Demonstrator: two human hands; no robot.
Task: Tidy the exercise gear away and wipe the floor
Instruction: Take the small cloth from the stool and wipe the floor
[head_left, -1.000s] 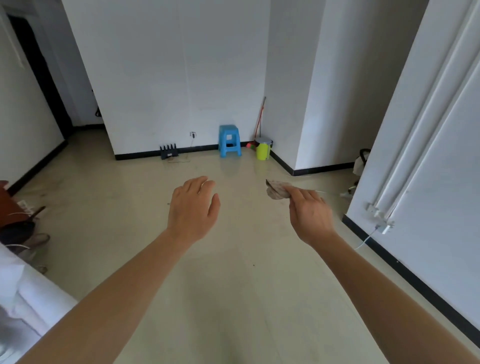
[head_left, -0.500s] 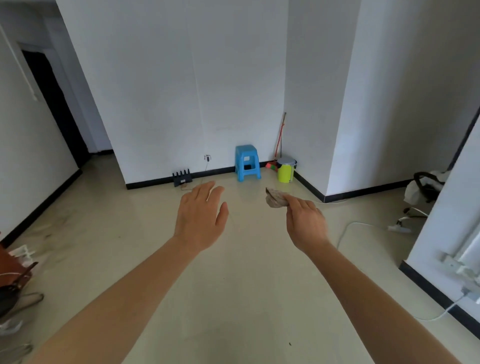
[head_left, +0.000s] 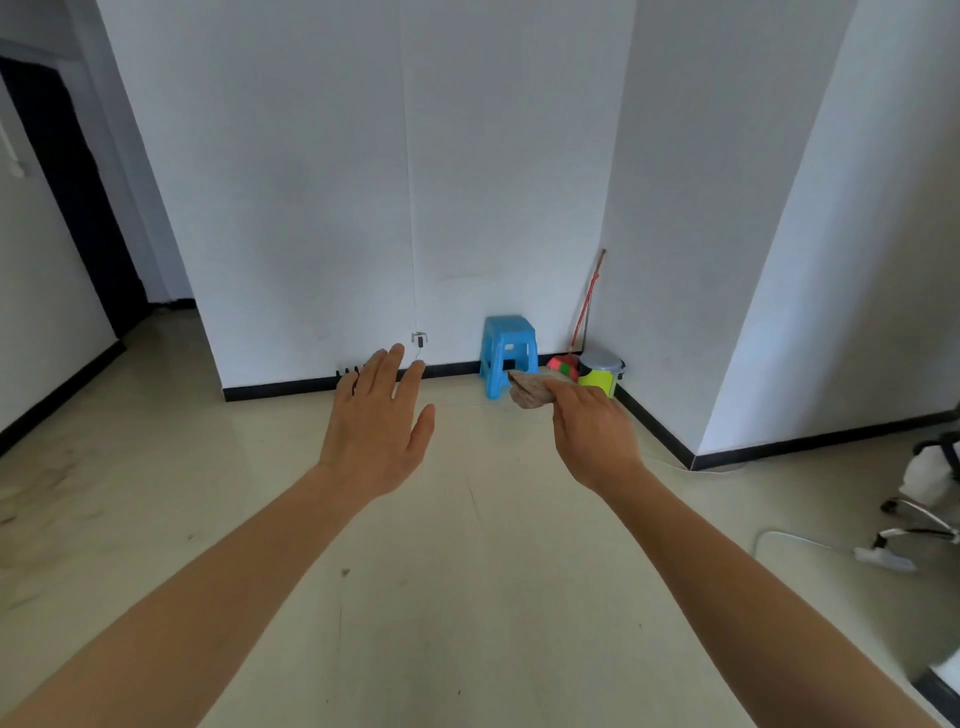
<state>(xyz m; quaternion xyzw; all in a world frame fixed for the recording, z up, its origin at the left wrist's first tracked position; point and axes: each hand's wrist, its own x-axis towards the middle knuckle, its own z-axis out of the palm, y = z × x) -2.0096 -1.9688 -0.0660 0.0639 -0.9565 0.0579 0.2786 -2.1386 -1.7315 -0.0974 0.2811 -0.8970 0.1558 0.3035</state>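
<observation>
My right hand (head_left: 592, 436) is stretched out ahead and pinches a crumpled brownish cloth (head_left: 527, 392) between fingers and thumb. The cloth sticks out to the left of my fingers, above the floor. My left hand (head_left: 376, 421) is held out beside it, fingers straight and slightly spread, holding nothing. The pale tiled floor (head_left: 467, 597) below shows a few dark specks and streaks.
A blue plastic stool (head_left: 506, 351) stands against the far wall. Right of it are a broom (head_left: 579, 332) leaning in the corner and a yellow-green bin (head_left: 602, 374). A black object with prongs (head_left: 345, 371) sits at the skirting. An office chair base (head_left: 919, 519) and a white power strip (head_left: 883, 558) lie at right.
The view has swung right and upward, bringing the stool and bin corner closer and more central. Both hands kept their poses; the cloth stays pinched in my right hand.
</observation>
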